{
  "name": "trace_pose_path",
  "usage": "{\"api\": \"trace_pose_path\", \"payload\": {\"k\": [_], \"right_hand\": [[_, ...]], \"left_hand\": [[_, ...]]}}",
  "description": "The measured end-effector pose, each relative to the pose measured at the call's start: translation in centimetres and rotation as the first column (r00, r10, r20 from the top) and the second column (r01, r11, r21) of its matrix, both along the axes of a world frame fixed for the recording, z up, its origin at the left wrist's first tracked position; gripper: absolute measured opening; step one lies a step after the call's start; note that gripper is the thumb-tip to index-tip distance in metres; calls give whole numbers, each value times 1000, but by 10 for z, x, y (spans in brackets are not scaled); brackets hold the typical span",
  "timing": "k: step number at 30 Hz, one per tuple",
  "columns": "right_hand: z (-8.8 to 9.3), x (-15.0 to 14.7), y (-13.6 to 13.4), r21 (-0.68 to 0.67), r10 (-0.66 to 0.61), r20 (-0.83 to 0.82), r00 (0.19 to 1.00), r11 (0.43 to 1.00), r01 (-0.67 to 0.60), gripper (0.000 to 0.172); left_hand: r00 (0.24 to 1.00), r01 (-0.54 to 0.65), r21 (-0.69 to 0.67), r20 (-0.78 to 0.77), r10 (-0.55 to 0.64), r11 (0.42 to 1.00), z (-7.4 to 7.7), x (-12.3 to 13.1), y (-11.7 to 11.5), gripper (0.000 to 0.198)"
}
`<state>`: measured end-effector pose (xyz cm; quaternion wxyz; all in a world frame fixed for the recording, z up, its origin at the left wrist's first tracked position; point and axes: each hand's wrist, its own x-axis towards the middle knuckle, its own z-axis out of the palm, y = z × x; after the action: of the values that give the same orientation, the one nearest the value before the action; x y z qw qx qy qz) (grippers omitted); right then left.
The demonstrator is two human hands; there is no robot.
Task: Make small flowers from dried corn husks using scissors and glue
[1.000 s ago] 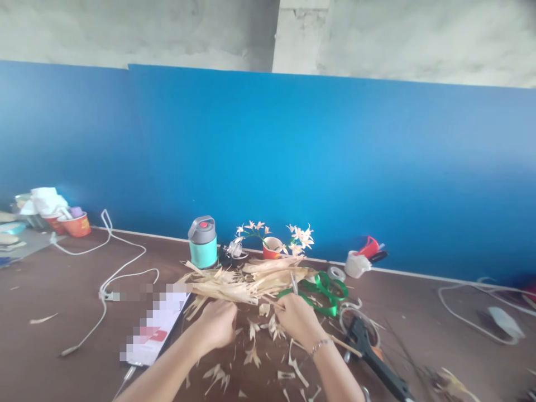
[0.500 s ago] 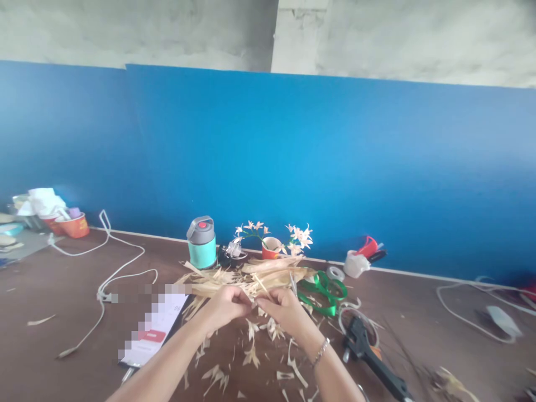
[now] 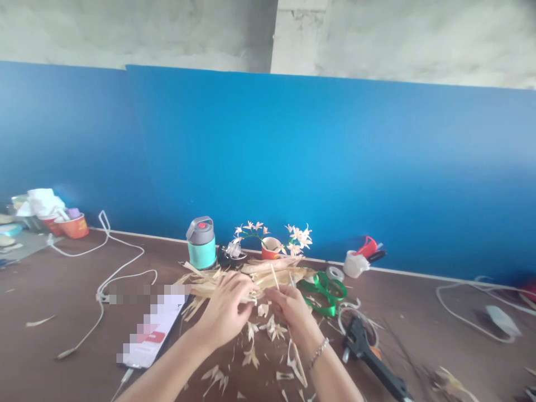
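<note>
My left hand [image 3: 226, 307] is closed, its fingertips pinching dried pale husk strips at the front edge of a husk pile [image 3: 251, 276]. My right hand [image 3: 291, 307], with a bracelet at the wrist, is closed on a thin pale stick [image 3: 274, 276] that points upward. The two hands nearly touch over the brown table [image 3: 62, 301]. Cut husk flowers and scraps [image 3: 262, 335] lie under and in front of them.
Behind the pile stand a teal flask [image 3: 201, 243] and a red cup of husk flowers [image 3: 272, 245]. Green ribbon [image 3: 326, 290], tape rolls [image 3: 335, 273] and a black glue gun [image 3: 372, 357] lie right. A white cable [image 3: 104, 279] and blurred packet [image 3: 153, 326] lie left.
My hands came together from resting apart on the table, then the left reached forward onto the husk pile. The right hand raised the stick so it now stands upright.
</note>
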<state>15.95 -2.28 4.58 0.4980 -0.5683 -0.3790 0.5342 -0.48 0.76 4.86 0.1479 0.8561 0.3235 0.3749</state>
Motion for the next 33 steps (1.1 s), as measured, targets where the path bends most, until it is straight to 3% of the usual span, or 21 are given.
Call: {"api": "trace_pose_path", "payload": {"k": [2,4,8,11,13,14,16,18,19,21,23,25,30,33], "right_hand": [[0,0,0,-4,5,-9,1000,1000,-5,29],[-1,0,0,-10,20,-12,1000,1000,-21,32],[-2,0,-1,-5,42,-12,999,999,-42,32],[1,-1,-1,29,11,-15,1000,1000,-11,33],[3,-2,-3,66,-19,-23,1000,998,21,32],[3,-3,-3,92,-13,-18,1000,996,15,32],[4,-4,-5,136,62,14,998,989,-64,29],[3,-6,-7,142,186,42,982,971,-190,24],[3,-7,-7,140,240,41,970,960,-243,23],[1,-9,-7,157,314,36,949,936,-316,20],[-1,-11,-6,189,340,48,939,920,-343,18],[-3,-13,-4,201,334,89,938,917,-345,19],[-11,-21,-5,296,131,407,904,917,-266,34],[-16,-27,-10,347,-27,685,728,891,-293,51]], "left_hand": [[994,8,212,-104,15,977,-4,0,-2,22],[987,-12,331,-150,65,944,-5,0,-5,16],[983,-67,382,-134,127,922,-3,0,-7,18],[989,-137,216,-19,144,967,-3,2,-4,18],[977,-182,-54,107,187,982,-2,4,-1,16],[964,-175,-234,158,215,956,-2,5,0,17],[931,-105,-568,231,281,816,-1,7,1,20],[899,13,-752,297,321,659,-1,9,1,21],[883,76,-789,338,326,610,-1,9,0,20],[855,178,-801,413,312,572,-1,10,-1,18],[844,200,-795,436,311,572,-3,11,-2,18],[842,152,-791,417,342,592,-4,12,-3,17],[806,40,-782,393,443,622,-8,17,-8,15],[755,26,-799,409,512,601,-11,20,-10,15]]}}
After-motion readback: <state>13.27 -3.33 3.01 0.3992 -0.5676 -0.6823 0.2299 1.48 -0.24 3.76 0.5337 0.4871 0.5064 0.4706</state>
